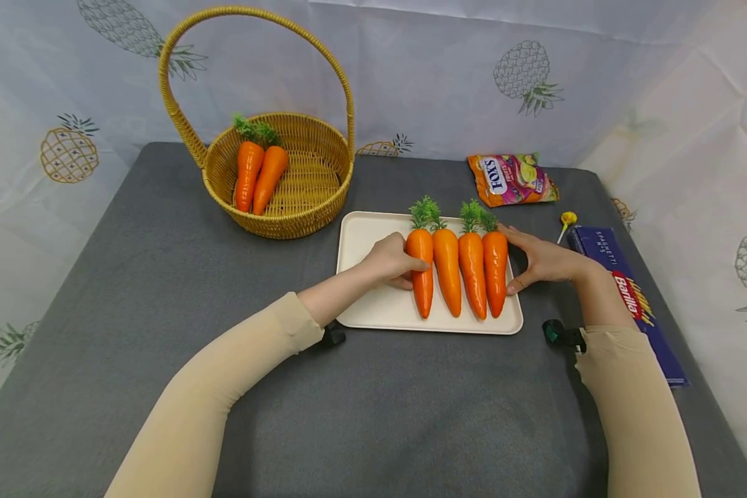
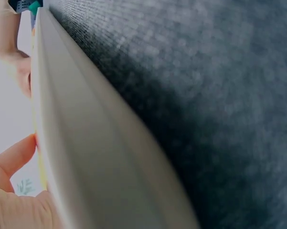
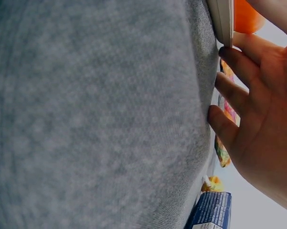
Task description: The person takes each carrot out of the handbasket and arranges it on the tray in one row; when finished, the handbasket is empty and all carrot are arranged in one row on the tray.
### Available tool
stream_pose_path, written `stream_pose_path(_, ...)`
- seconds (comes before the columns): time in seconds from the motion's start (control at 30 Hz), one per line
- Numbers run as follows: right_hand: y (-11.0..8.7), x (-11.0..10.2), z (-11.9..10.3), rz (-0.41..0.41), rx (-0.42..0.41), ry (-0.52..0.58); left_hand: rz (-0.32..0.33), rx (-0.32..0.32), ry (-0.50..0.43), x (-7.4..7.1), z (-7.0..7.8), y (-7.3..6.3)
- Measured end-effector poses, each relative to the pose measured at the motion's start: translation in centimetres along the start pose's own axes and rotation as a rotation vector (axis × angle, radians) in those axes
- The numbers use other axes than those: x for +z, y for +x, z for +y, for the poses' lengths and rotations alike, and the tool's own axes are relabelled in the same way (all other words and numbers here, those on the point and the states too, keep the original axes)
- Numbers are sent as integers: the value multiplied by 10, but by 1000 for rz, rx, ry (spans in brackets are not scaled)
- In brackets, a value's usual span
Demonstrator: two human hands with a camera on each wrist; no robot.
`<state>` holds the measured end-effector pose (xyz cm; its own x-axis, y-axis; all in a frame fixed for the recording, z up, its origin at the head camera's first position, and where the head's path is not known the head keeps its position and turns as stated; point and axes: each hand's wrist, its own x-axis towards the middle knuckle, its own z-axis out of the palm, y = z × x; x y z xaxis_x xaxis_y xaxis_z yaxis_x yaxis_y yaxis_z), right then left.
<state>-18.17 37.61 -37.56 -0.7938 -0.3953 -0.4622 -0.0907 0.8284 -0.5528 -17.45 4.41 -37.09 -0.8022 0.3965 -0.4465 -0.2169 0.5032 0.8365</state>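
In the head view, several orange carrots (image 1: pixel 447 273) with green tops lie side by side on a cream tray (image 1: pixel 370 311). My left hand (image 1: pixel 391 259) holds the leftmost carrot (image 1: pixel 422 294), its thumb across the carrot's front; some fingertips are hidden. At the tray's right end, my right hand (image 1: pixel 550 259) spreads around the rightmost carrot (image 1: pixel 495 270), with index finger near its top and thumb by the tray's rim. In the right wrist view, the fingers (image 3: pixel 231 93) of that hand are extended, beside the tray's edge.
A wicker basket (image 1: pixel 314 220) with a tall handle stands at the back left, two carrots (image 1: pixel 269 176) inside. A Fox's candy bag (image 1: pixel 513 180) lies at the back right. Nearby are a yellow lollipop (image 1: pixel 568 218) and a blue Barilla spaghetti box (image 1: pixel 629 297), beside my right forearm.
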Motion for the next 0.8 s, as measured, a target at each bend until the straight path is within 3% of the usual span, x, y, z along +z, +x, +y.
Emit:
stream_pose_path(0.43,0,0,0,0,3,-1,-13,12,89,-3,1,-2)
stream_pose_path(0.8,0,0,-1,-3,7,10,10,21,153,-18,3,-5)
